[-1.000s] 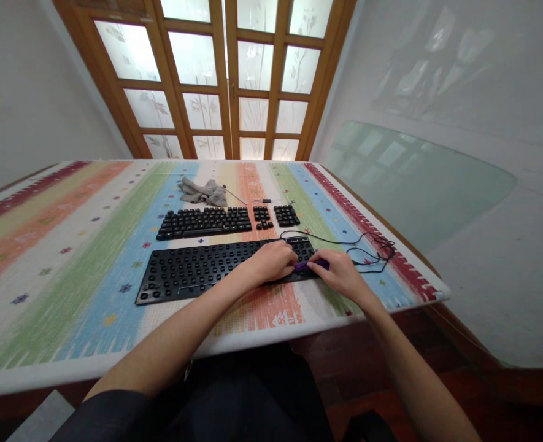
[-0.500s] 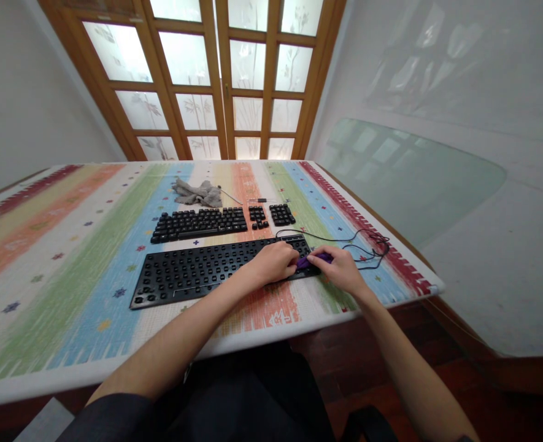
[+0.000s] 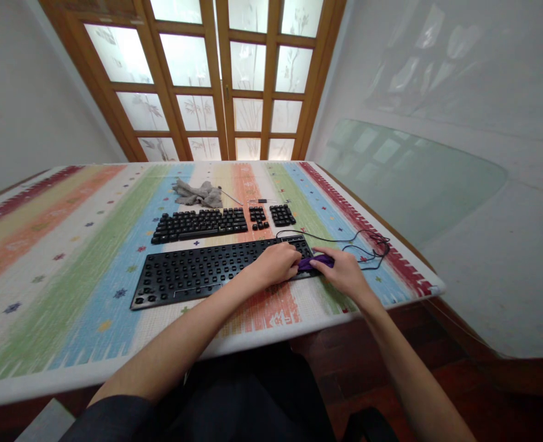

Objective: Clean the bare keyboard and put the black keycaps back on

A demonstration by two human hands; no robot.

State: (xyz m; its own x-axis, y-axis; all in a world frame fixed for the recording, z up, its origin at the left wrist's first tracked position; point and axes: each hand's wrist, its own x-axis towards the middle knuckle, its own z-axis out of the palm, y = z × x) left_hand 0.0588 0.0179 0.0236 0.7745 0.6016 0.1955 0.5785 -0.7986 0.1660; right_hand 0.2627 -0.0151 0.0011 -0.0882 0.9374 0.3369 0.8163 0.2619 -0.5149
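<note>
A black keyboard base [image 3: 183, 273] with its keycaps off lies slantwise in front of me, bare switches showing. Over its right end, my left hand [image 3: 278, 263] is closed, its fingertips on one end of a purple cloth [image 3: 316, 263]. My right hand [image 3: 342, 270] pinches the other end of that cloth, just beyond the base's right edge. The cloth stretches between both hands, low over the number-pad side. Behind the base sit the loose black keycaps [image 3: 200, 223], laid out in keyboard order. Whatever lies under my left palm is hidden.
A grey crumpled rag [image 3: 198, 194] lies behind the keycaps, with a thin stick-like tool [image 3: 229, 196] beside it. Further right is a small wire tool with a black middle [image 3: 262, 201]. The black cable [image 3: 377, 245] coils at the right. The patterned tablecloth [image 3: 78, 270] covers the table.
My right hand has shifted slightly and its fingers have changed their grip on the purple cloth, with more of it showing. My left hand has hardly moved.
</note>
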